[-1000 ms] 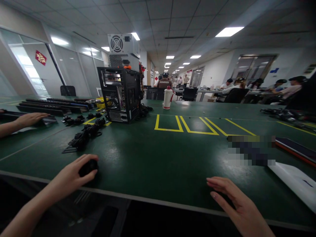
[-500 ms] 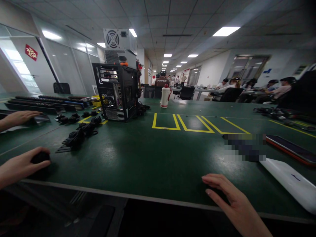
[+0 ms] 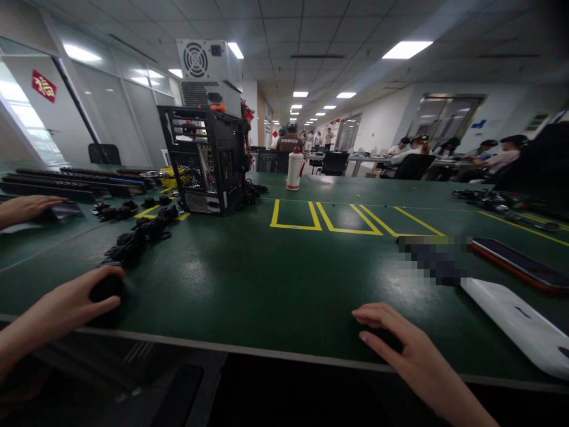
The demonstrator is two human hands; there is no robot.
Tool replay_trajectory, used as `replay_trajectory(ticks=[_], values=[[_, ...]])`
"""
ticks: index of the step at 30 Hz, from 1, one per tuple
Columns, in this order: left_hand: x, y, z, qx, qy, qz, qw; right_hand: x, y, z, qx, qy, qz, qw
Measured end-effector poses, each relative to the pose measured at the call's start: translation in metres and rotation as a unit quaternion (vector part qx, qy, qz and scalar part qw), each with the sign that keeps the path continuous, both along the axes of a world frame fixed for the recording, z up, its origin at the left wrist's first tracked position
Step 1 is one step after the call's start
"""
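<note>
My left hand curls around a rounded black computer mouse on the green table, close to its front edge. Just beyond it lies a row of bundled black cables. My right hand rests at the front edge on the right, its thumb and fingers apart, with dark shade between them. A white rounded device lies to the right of that hand.
Another person's hand rests at far left. A black computer case carries stacked power supplies. A white bottle stands behind yellow tape outlines. An orange-edged phone lies at right.
My left hand has slid right with the mouse, nearer the cables. My right hand keeps nearly the same pose. The view has shifted slightly.
</note>
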State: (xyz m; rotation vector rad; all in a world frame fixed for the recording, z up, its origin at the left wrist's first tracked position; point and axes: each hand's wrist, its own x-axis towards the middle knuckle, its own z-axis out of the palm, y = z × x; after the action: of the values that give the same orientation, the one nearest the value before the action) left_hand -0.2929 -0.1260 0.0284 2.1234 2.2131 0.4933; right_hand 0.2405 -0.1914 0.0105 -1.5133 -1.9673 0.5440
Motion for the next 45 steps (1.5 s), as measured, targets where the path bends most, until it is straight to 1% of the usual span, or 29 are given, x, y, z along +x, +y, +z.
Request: replay_trajectory(ticks=[2,5,9,12,14,17,20,22,25,27,30,32,34,36,40,45], values=[[0.037,-0.002,0.004,-0.026,-0.013,-0.048,0.998,-0.003,0.004,0.006,-0.012,-0.001,0.016,1.000],[0.089,0.000,0.007,-0.033,-0.026,-0.116,0.992,-0.014,0.011,0.017,-0.034,-0.003,0.048,0.998],[0.153,0.014,0.008,-0.027,-0.045,-0.203,0.978,-0.034,0.029,0.029,-0.050,-0.007,0.108,0.993],[0.197,0.033,0.006,-0.022,-0.078,-0.265,0.961,-0.053,0.058,0.029,-0.062,0.023,0.153,0.986],[0.224,0.049,0.003,-0.009,-0.104,-0.299,0.948,-0.065,0.084,0.025,-0.098,0.074,0.165,0.979],[0.262,0.073,-0.004,-0.003,-0.144,-0.312,0.939,-0.079,0.122,0.018,-0.120,0.130,0.133,0.975],[0.289,0.095,-0.011,0.003,-0.178,-0.309,0.934,-0.081,0.148,0.011,-0.122,0.189,0.106,0.969],[0.301,0.107,-0.015,0.003,-0.201,-0.307,0.930,-0.077,0.157,0.008,-0.127,0.240,0.070,0.960],[0.310,0.121,-0.020,0.001,-0.238,-0.329,0.914,-0.067,0.164,0.001,-0.148,0.317,0.021,0.937],[0.312,0.128,-0.023,-0.008,-0.264,-0.352,0.898,-0.061,0.167,-0.003,-0.152,0.356,0.012,0.922],[0.309,0.136,-0.027,-0.019,-0.302,-0.394,0.868,-0.056,0.172,-0.009,-0.150,0.388,0.025,0.909],[0.307,0.139,-0.029,-0.026,-0.322,-0.414,0.851,-0.055,0.172,-0.009,-0.153,0.393,0.032,0.906],[0.305,0.141,-0.031,-0.029,-0.336,-0.421,0.842,-0.055,0.170,-0.007,-0.159,0.396,0.031,0.904],[0.304,0.142,-0.032,-0.029,-0.341,-0.423,0.839,-0.056,0.167,-0.004,-0.161,0.392,0.040,0.905],[0.305,0.143,-0.032,-0.024,-0.353,-0.427,0.832,-0.060,0.161,0.001,-0.144,0.374,0.080,0.913],[0.305,0.144,-0.030,-0.030,-0.371,-0.421,0.827,-0.061,0.161,-0.002,-0.124,0.359,0.076,0.922]])
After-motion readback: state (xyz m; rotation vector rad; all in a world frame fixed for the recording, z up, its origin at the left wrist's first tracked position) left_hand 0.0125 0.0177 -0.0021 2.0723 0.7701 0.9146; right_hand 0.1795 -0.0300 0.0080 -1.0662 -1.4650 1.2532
